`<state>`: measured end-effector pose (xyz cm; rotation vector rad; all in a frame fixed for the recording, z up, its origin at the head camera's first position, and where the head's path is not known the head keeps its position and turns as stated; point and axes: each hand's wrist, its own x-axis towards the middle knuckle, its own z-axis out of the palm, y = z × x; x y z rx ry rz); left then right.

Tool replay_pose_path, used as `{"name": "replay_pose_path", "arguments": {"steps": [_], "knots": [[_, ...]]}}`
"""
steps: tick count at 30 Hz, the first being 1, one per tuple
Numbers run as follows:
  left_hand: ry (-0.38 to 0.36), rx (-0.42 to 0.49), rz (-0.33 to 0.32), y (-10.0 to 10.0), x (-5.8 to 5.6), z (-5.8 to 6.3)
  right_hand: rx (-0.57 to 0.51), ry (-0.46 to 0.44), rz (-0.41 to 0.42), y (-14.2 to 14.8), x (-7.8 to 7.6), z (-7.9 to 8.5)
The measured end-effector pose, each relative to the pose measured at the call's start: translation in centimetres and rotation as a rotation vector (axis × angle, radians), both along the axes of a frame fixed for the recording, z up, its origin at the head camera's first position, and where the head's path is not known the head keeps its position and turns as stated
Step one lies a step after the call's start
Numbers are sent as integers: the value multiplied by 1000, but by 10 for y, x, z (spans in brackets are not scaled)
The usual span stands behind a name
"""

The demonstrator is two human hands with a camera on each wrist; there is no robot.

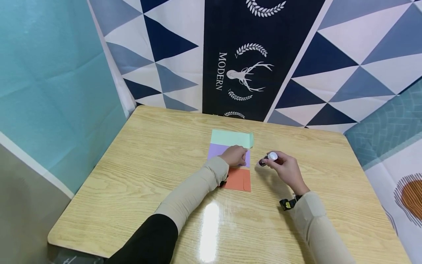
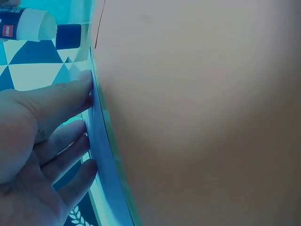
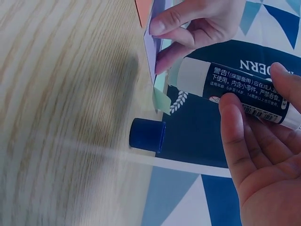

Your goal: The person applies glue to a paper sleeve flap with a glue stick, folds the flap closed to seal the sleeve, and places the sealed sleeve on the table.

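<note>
Purple paper (image 1: 214, 150) is lying on the worktop (image 1: 165, 146) under the left hand (image 1: 234, 156), which is touching it with mostly straight fingers. Just to the right, the right hand (image 1: 286, 168) is gripping the glue stick (image 3: 249, 92), its glue end slanting down and left toward the paper.

Papers (image 1: 230, 138) lie on the table (image 1: 158, 157), a cap (image 3: 146, 135) seemingly right of them.
</note>
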<state>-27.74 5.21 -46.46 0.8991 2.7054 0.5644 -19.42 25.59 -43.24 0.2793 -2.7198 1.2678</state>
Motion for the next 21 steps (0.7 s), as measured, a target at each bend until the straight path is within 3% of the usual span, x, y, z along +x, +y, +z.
{"name": "replay_pose_path", "arguments": {"steps": [7,15,21], "knots": [[45,-30,27,3,3,-3,-7,-12,-7,1,0,1],[37,-40,45,8,6,-2,-30,2,-8,1,-2,-1],[98,-66,2,8,5,-3,-39,7,-1,0,-4,0]]}}
